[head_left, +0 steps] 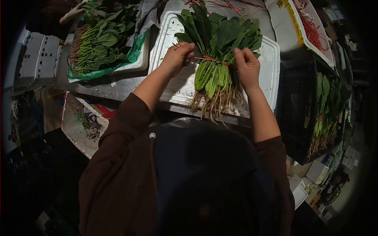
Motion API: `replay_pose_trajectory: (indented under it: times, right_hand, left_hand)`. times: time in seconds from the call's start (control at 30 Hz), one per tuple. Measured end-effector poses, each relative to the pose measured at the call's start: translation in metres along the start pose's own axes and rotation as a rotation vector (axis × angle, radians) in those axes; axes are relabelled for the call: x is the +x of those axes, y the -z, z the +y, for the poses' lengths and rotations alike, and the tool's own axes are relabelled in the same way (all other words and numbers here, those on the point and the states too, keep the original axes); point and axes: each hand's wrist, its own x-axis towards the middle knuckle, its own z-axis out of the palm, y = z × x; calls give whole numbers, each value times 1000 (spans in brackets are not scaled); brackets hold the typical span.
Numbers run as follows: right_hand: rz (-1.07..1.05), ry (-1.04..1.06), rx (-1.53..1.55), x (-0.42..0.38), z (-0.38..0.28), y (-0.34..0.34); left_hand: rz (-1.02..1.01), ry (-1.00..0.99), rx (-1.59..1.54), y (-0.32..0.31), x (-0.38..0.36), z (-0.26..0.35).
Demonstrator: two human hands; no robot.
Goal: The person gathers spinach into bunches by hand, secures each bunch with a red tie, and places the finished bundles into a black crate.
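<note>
A bunch of leafy greens [214, 74] with brown roots lies on a white foam lid [173, 92], its leaves pointing away from me and its roots hanging toward the near edge. Around the stems runs a thin red tie [208, 58]. My left hand [178, 58] is closed in a pinch left of the bunch, with one end of the tie stretched to its fingers. On the other side my right hand [248, 70] is closed, thumb up, beside the stems where the tie runs toward it; its fingertips are partly hidden.
Loose greens [100, 43] fill a green-lined tray on the left, where another hand [71, 15] reaches in. A white foam box [309, 37] of red ties stands at the back right. Tied bunches [325, 114] sit in a dark crate on the right. A foam box [80, 122] holds scraps below left.
</note>
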Motion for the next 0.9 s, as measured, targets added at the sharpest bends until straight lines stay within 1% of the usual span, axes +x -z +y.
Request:
replay_pose_trajectory:
  times: [0.03, 0.07, 0.1, 0.13, 0.17, 0.2, 0.23, 0.27, 0.3, 0.33, 0.37, 0.4, 0.43, 0.47, 0.5, 0.53, 0.57, 0.63, 0.67, 0.7, 0.73, 0.77, 0.8, 0.83, 0.87, 0.9]
  right_hand:
    - [-70, 20, -37, -6, 2, 0]
    - [-152, -19, -92, -10, -8, -5]
    - [-231, -50, -149, -11, -20, -9]
    - [-279, -90, -297, -12, -33, -13]
    - [-245, 107, -352, -13, -22, -20]
    - [-211, 305, -405, -15, -9, -25]
    - [-268, 242, -479, -20, 0, -22]
    - [-260, 249, -480, -22, -2, -22]
    - [-209, 123, -274, -25, -4, -22]
    - [-157, -3, -68, -26, -5, -21]
    - [-150, 4, -70, -26, -1, -20]
    - [-65, 27, -29, -26, 6, -19]
    - [20, 51, 13, -26, 13, -18]
    - [28, 58, 14, -26, 14, -18]
    - [41, 43, 116, -26, 15, -17]
    - [56, 31, 217, -25, 15, -16]
    - [65, 42, 217, -26, 16, -14]
    - [48, -49, 176, -29, 16, -10]
    - [80, -24, 235, -27, 15, -11]
    - [109, -94, 217, -24, 17, -8]
    - [139, -173, 196, -25, 20, -4]
    - [155, -181, 205, -28, 20, -7]
    - [178, -333, 319, -26, 18, -5]
    - [221, -465, 421, -20, 15, 6]
    - [237, -478, 375, -18, 14, 9]
    - [237, -386, 349, -15, 20, 8]
  left_hand:
    - [6, 18, -11, -3, -6, 0]
    - [-65, -26, -39, -2, -6, 3]
    - [-71, -26, -35, -12, -10, 11]
    - [-99, -122, 70, -24, -15, 19]
    - [-127, -221, 176, -37, -21, 26]
    - [-229, -307, 231, -51, -26, 28]
    - [-269, -333, 301, -62, -33, 30]
    - [-307, -357, 370, -72, -38, 31]
    - [-330, -293, 243, -76, -36, 24]
    - [-338, -296, 247, -81, -37, 18]
    - [-259, -306, 192, -86, -38, 12]
    - [-179, -315, 138, -86, -36, 5]
    - [-133, -408, 459, -70, -22, -15]
    - [-127, -504, 602, -61, -12, -37]
    - [-122, -601, 745, -71, -15, -36]
    - [-12, -684, 941, -77, -24, -36]
    - [-21, -694, 947, -80, -23, -36]
    - [-37, -678, 1088, -80, -20, -36]
    - [-28, -663, 1072, -81, -20, -35]
    - [-30, -664, 1086, -78, -17, -31]
    - [-111, -588, 1037, -74, -15, -28]
    - [-198, -508, 986, -70, -15, -27]
    - [-220, -563, 1054, -73, -15, -25]
    - [-183, -594, 1128, -76, -13, -27]
    - [-167, -637, 1189, -79, -12, -31]
    - [-150, -629, 1184, -83, -10, -33]
